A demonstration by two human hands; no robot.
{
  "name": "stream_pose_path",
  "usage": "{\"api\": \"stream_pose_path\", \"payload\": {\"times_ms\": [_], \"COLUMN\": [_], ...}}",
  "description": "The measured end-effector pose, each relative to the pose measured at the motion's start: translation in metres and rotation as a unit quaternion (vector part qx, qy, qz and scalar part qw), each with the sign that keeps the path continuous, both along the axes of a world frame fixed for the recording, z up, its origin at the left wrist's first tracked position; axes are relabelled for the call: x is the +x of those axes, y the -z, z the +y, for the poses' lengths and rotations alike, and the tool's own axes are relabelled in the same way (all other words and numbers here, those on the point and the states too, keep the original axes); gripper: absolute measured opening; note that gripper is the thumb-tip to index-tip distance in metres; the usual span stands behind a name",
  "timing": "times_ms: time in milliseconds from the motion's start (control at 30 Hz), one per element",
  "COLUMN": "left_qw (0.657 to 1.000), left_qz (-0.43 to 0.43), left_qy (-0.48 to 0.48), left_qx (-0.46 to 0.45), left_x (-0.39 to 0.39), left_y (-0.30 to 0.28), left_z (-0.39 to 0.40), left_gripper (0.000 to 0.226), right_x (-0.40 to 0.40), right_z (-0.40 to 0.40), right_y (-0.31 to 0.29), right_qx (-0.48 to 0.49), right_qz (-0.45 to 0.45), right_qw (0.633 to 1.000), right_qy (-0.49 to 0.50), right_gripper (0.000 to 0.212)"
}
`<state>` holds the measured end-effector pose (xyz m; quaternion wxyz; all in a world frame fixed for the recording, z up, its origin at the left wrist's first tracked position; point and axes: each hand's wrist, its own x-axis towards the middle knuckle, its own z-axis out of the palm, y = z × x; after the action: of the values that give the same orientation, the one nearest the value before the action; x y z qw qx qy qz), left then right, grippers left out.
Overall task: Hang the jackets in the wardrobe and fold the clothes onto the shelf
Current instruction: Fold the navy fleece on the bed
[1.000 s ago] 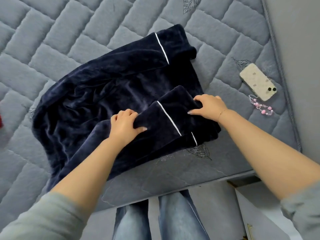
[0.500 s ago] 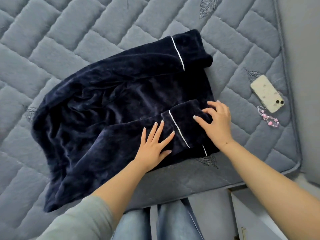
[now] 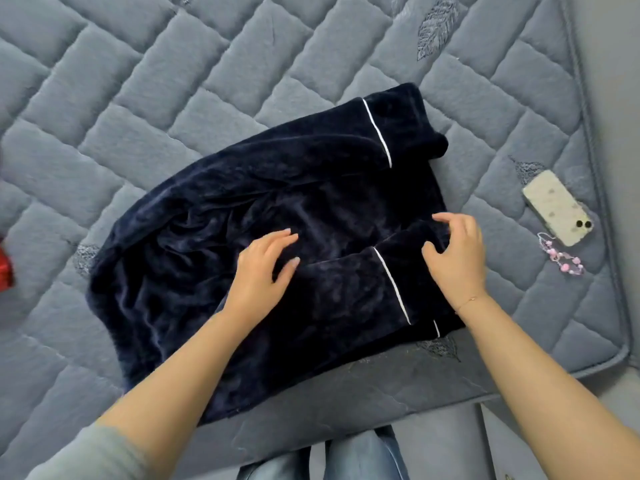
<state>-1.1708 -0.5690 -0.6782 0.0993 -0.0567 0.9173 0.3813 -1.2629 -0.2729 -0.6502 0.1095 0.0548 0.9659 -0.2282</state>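
Note:
A dark navy velvet garment [image 3: 242, 209] with thin white piping lies spread on the grey quilted mattress [image 3: 138, 81]. Both its cuffed ends point right, one at the top and one folded in near the front edge. My left hand [image 3: 259, 271] rests on the near sleeve with fingers loosely bent, holding nothing. My right hand [image 3: 457, 258] sits over the near cuff, fingers curved just above the fabric without a clear grip.
A phone [image 3: 556, 207] in a pale case lies at the mattress's right edge, with a pink bead strap [image 3: 562, 259] beside it. Something red [image 3: 5, 271] shows at the far left. The mattress's front edge is just above my legs.
Both hands let go of the near cuff after folding it in. The left hand flattened on the sleeve, then slid left and up; the right hand loosened over the cuff.

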Motion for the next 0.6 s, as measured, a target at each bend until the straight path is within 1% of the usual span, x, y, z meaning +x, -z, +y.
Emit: {"api": "stream_pose_path", "payload": {"times_ms": [33,67,100,133,167,200,233,267,300,333,367,400,433,467,500,533,567,600], "left_qw": [0.998,0.994,0.989,0.983,0.978,0.976,0.972,0.965,0.959,0.96,0.969,0.977,0.971,0.95,0.919,0.89,0.864,0.849], "left_qz": [0.034,0.056,0.07,0.074,0.058,0.015,-0.051,-0.126,-0.184,-0.209,-0.197,-0.158,-0.109,-0.056,-0.011,0.026,0.049,0.056], "left_qy": [-0.042,-0.077,-0.108,-0.135,-0.154,-0.164,-0.16,-0.143,-0.118,-0.102,-0.106,-0.14,-0.201,-0.276,-0.353,-0.415,-0.463,-0.493], "left_qx": [-0.025,-0.052,-0.079,-0.103,-0.124,-0.143,-0.166,-0.182,-0.18,-0.154,-0.1,-0.019,0.065,0.134,0.174,0.189,0.19,0.184], "left_x": [-0.019,-0.04,-0.061,-0.082,-0.101,-0.118,-0.132,-0.142,-0.148,-0.151,-0.153,-0.154,-0.154,-0.155,-0.155,-0.155,-0.152,-0.148], "left_y": [-0.003,-0.006,-0.008,-0.009,-0.008,-0.006,-0.003,0.0,0.003,0.005,0.007,0.007,0.005,0.002,-0.002,-0.006,-0.008,-0.005], "left_z": [-0.007,-0.016,-0.025,-0.035,-0.045,-0.055,-0.064,-0.073,-0.081,-0.088,-0.095,-0.103,-0.112,-0.122,-0.136,-0.151,-0.166,-0.181], "left_gripper": [0.037,0.034,0.033,0.034,0.038,0.045,0.053,0.058,0.056,0.048,0.037,0.03,0.024,0.02,0.019,0.021,0.025,0.025], "right_x": [-0.013,-0.028,-0.043,-0.059,-0.076,-0.092,-0.107,-0.122,-0.137,-0.152,-0.166,-0.179,-0.19,-0.199,-0.205,-0.208,-0.209,-0.208], "right_z": [-0.011,-0.022,-0.034,-0.047,-0.058,-0.067,-0.075,-0.082,-0.089,-0.096,-0.103,-0.11,-0.115,-0.12,-0.123,-0.125,-0.125,-0.123], "right_y": [0.001,0.003,0.005,0.006,0.007,0.009,0.01,0.01,0.009,0.006,0.003,0.0,-0.002,-0.003,-0.003,0.0,0.005,0.012], "right_qx": [-0.046,-0.102,-0.173,-0.253,-0.323,-0.368,-0.389,-0.402,-0.427,-0.471,-0.523,-0.566,-0.583,-0.56,-0.502,-0.418,-0.32,-0.225], "right_qz": [0.002,-0.027,-0.083,-0.151,-0.204,-0.227,-0.225,-0.207,-0.184,-0.167,-0.158,-0.154,-0.159,-0.165,-0.164,-0.158,-0.155,-0.162], "right_qw": [0.999,0.994,0.976,0.938,0.887,0.85,0.836,0.83,0.822,0.804,0.781,0.762,0.761,0.788,0.837,0.891,0.934,0.96], "right_qy": [0.005,0.038,0.103,0.185,0.259,0.301,0.316,0.326,0.329,0.322,0.303,0.274,0.237,0.194,0.143,0.087,0.024,-0.043], "right_gripper": [0.036,0.033,0.032,0.035,0.038,0.042,0.045,0.046,0.043,0.035,0.027,0.027,0.035,0.044,0.051,0.056,0.058,0.059]}}
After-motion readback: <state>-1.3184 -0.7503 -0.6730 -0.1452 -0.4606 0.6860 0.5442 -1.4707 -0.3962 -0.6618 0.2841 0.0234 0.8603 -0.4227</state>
